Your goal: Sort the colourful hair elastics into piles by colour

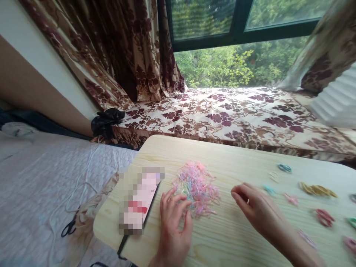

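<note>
A loose heap of thin pastel elastic bands (pixel 201 181), mostly pink and lilac with some mint, lies on the pale wooden table (pixel 222 241). My left hand (pixel 175 218) is at the heap's near left edge, its fingers apart and curved over the bands. To the right of the heap, my right hand (pixel 249 204) hovers over the table with thumb and fingers pinched together. What it holds, if anything, is too small to make out. Beyond it lie small sorted bunches: turquoise bands (pixel 269 190), pink bands (pixel 290 198), cream bands (pixel 274 177) and blue bands (pixel 284 168).
Mustard bands (pixel 318 189), red bands (pixel 324 217) and green bands (pixel 352 222) sit farther right. A blurred-out pink flat object (pixel 144 196) with a black strap lies at the left. Behind the table is a floral-covered window ledge (pixel 222 118); a bed (pixel 41 174) stands left.
</note>
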### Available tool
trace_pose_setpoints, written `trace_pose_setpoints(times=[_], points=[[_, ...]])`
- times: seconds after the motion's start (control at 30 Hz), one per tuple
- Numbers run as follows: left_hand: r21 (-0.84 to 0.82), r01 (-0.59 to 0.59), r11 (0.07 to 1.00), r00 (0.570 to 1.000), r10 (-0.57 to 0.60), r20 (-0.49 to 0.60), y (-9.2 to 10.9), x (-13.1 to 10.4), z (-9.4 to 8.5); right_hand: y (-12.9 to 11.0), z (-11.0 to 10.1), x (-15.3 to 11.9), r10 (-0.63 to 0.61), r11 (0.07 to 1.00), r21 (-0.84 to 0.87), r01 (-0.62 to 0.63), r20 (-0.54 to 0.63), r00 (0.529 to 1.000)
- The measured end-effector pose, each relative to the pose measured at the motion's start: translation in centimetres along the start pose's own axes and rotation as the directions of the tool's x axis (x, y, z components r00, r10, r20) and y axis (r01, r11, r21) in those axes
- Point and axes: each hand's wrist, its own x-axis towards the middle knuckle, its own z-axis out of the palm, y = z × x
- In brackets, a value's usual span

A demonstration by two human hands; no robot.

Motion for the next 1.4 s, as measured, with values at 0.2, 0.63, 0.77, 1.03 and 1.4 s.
trace_pose_setpoints(times=[0.2,0.63,0.77,1.03,1.4], points=[[0.014,-0.068,0.998,0.998,0.068,0.009,-1.0,-0.2,0.1,2.4,-1.9,-1.8,0.114,0.989,-0.085,-0.119,-0.059,0.992],[-0.004,-0.042,0.999,0.999,0.042,-0.022,-0.3,-0.1,0.0,7.9,-4.9,-1.4,0.304,0.902,-0.278,-0.332,-0.137,0.943],[-0.002,-0.041,0.999,0.999,0.041,-0.013,-0.4,-0.1,0.0,8.1,-4.6,-1.2,0.323,0.887,-0.308,-0.345,-0.121,0.938],[-0.011,-0.035,0.999,0.999,0.035,-0.004,-0.3,0.0,0.0,7.2,-5.2,-1.7,0.308,0.896,-0.288,-0.338,-0.142,0.941],[-0.043,0.047,0.998,0.999,-0.046,0.023,0.2,0.1,-0.5,1.4,0.4,-3.7,0.028,0.999,0.023,-0.029,0.038,0.999]])
